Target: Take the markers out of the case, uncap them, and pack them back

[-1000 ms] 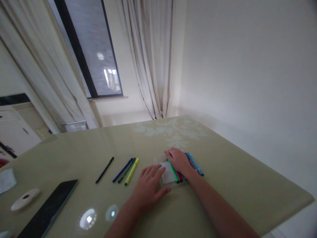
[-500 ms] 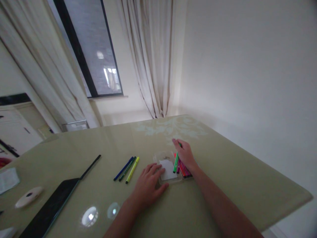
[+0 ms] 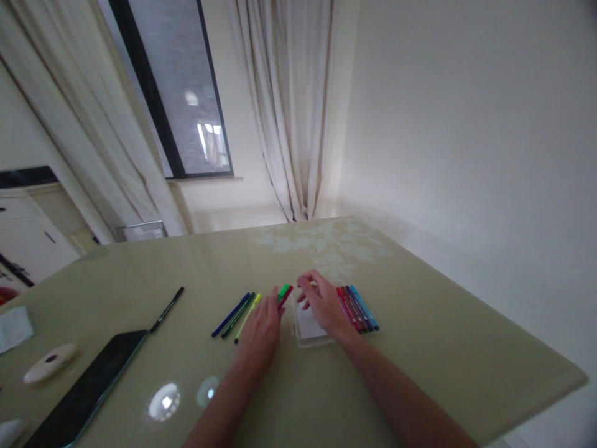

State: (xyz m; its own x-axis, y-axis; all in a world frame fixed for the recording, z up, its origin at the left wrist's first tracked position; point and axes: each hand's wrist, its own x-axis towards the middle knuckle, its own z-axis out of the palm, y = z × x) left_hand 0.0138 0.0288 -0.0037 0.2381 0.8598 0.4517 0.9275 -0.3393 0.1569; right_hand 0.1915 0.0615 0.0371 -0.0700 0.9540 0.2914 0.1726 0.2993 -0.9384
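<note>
A: Where do we find the case and the right grip?

B: We note the clear plastic case inward of the tabletop's right edge, short of its far corner. The right hand is over it, loosely curled, nothing visible in its grip. A row of felt-tip pens, red through light blue, lies at the case's right side.

A: And the left?

B: The left hand lies against a green pen and a red pen; whether it clasps them, we cannot tell. A yellow pen lies just beside it.

A: Handling?

B: We judge the pens light, stiff, smooth and apt to roll; best held mid-barrel. The case looks thin-walled; we would take its rim.
</note>
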